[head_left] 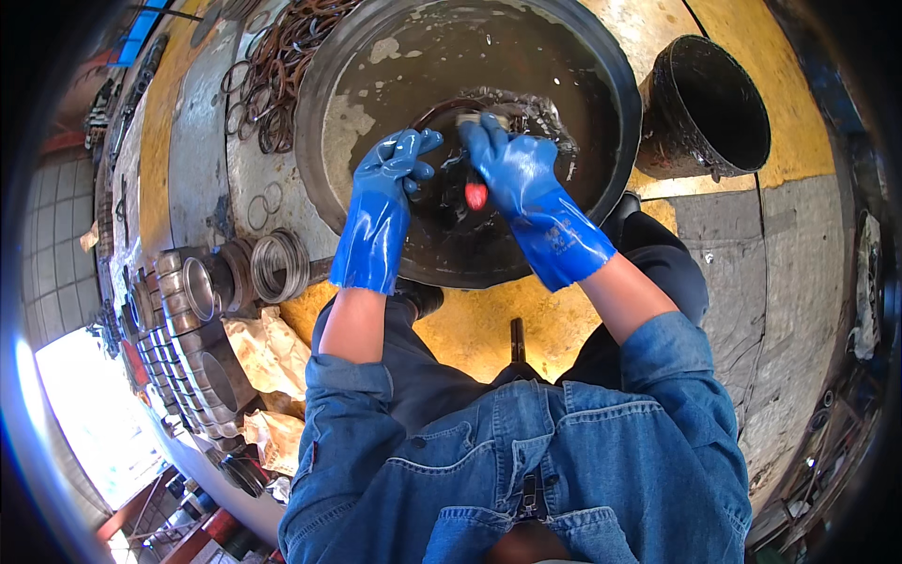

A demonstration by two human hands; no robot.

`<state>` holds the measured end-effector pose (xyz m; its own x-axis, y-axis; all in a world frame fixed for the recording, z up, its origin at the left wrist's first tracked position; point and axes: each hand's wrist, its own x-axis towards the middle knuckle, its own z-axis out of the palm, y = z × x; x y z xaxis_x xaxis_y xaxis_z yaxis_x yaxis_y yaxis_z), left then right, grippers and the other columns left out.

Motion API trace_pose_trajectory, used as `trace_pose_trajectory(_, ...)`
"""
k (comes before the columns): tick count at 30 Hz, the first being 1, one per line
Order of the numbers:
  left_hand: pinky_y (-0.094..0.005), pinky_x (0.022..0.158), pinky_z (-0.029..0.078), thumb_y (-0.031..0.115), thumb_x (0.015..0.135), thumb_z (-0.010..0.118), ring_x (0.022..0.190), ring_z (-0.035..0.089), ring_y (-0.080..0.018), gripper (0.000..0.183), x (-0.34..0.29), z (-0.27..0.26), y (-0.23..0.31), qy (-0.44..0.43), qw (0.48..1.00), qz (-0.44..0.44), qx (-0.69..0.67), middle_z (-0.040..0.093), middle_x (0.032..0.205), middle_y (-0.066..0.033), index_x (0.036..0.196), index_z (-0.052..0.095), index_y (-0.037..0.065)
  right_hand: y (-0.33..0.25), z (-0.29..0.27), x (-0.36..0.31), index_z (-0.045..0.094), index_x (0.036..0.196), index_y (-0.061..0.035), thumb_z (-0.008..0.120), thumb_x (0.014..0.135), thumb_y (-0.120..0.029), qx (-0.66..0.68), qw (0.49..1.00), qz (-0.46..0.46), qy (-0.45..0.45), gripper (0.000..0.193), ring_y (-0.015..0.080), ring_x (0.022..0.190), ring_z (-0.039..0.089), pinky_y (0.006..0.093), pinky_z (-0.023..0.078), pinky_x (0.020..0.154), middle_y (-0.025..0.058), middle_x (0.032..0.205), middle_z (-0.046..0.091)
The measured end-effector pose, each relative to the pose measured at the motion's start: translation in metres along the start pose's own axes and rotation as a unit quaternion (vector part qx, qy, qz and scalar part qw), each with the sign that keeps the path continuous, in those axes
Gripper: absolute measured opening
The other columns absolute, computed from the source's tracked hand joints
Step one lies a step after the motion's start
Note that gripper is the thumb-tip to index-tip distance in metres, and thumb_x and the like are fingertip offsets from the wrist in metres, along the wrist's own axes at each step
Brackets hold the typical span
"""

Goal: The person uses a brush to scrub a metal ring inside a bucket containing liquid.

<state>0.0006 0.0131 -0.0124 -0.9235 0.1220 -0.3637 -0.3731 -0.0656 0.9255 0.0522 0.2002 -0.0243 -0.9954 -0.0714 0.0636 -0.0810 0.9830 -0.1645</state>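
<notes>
Both my hands wear wet blue rubber gloves over a wide black tub (324,193) of murky dark liquid. My right hand (519,169) is closed around a brush; its red handle end (476,195) sticks out below the fingers and its pale bristle head (484,120) shows at the fingertips. My left hand (390,167) has its fingers curled at the edge of a thin dark ring (442,111), which it appears to grip. The ring's upper arc meets the brush head, where the liquid ripples. Its lower part is hard to make out in the dark liquid.
A pile of rusty rings (277,85) lies left of the tub, with thin loose rings (265,205) and a stack of shiny rings (280,266) nearer. Metal cylinders (202,343) stand in rows beside brown paper (268,352). A dirty black bucket (672,141) stands at the right.
</notes>
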Motion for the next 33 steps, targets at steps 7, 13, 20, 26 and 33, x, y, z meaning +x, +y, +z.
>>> trace_pose_trajectory(7, -0.0212, 0.049, 0.035, 0.026, 0.097, 0.07, 0.059, 0.056, -0.0097, 0.028, 0.008, -0.011, -0.001, 0.046, 0.998, -0.047, -0.017, 0.075, 0.112, -0.0142, 0.118, 0.068, 0.007, 0.003, -0.006, 0.0, 0.05, 0.145, -0.0108, 0.062, 0.087, -0.018, 0.02, 0.975, -0.199, 0.1, 0.06, 0.0301, 0.091, 0.073, 0.0541, 0.055, 0.074, 0.0175, 0.14, 0.057)
trace_pose_trajectory(13, -0.0193, 0.048, 0.036, 0.023, 0.1, 0.065, 0.058, 0.058, -0.009, 0.022, 0.001, -0.005, 0.011, -0.002, 0.999, 0.003, -0.04, 0.072, 0.12, -0.0208, 0.116, 0.066, 0.008, 0.024, 0.025, 0.014, 0.069, 0.119, -0.0138, 0.067, 0.089, -0.024, 0.248, 0.965, 0.089, 0.007, 0.032, 0.031, 0.089, 0.074, 0.0412, 0.056, 0.079, 0.0157, 0.11, 0.074)
trace_pose_trajectory(20, -0.0176, 0.051, 0.038, 0.023, 0.1, 0.066, 0.06, 0.059, -0.0074, 0.027, 0.0, -0.012, 0.003, -0.035, 0.996, 0.044, -0.069, 0.074, 0.115, -0.0181, 0.118, 0.066, 0.003, 0.023, 0.014, -0.003, 0.076, 0.11, -0.0055, 0.07, 0.09, -0.031, 0.651, 0.697, 0.21, -0.217, 0.033, 0.0189, 0.082, 0.067, 0.0341, 0.052, 0.074, 0.0095, 0.093, 0.074)
trace_pose_trajectory(26, -0.0206, 0.058, 0.042, 0.024, 0.1, 0.067, 0.067, 0.06, -0.0082, 0.025, 0.005, -0.001, -0.009, -0.021, 0.996, 0.019, -0.079, 0.074, 0.114, -0.0158, 0.115, 0.068, 0.004, 0.008, 0.049, -0.009, 0.072, 0.118, 0.0001, 0.065, 0.098, -0.024, 0.843, 0.419, 0.268, -0.203, 0.032, 0.0161, 0.086, 0.067, 0.033, 0.054, 0.079, 0.0095, 0.099, 0.073)
trace_pose_trajectory(33, -0.0241, 0.07, 0.051, 0.011, 0.093, 0.073, 0.086, 0.067, -0.01, 0.029, 0.002, 0.007, -0.008, -0.123, 0.988, 0.001, 0.095, 0.075, 0.109, -0.0073, 0.121, 0.069, 0.003, 0.071, -0.011, 0.004, 0.074, 0.101, -0.0022, 0.07, 0.086, -0.04, 0.459, 0.849, 0.237, -0.113, 0.041, 0.0321, 0.084, 0.072, 0.0411, 0.056, 0.079, 0.0188, 0.09, 0.074)
